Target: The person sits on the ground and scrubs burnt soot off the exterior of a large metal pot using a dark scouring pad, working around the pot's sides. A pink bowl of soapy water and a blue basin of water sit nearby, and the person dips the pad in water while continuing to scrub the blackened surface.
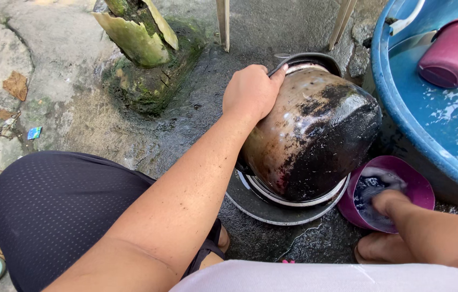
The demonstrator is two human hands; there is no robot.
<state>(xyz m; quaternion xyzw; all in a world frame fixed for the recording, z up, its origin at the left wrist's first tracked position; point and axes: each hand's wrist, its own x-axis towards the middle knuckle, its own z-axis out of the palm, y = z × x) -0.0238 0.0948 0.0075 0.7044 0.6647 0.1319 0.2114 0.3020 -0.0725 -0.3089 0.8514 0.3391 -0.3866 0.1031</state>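
Gripping the rim of the soot-blackened round metal pot tilted on a grey lid, my left hand risks slipping on wet metal, while my right hand clutches something unclear inside the small purple plastic bowl.

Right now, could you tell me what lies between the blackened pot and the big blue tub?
In the head view, the small purple bowl sits between the blackened pot and the blue tub, with the right hand dipped into it; higher up, only wet concrete.
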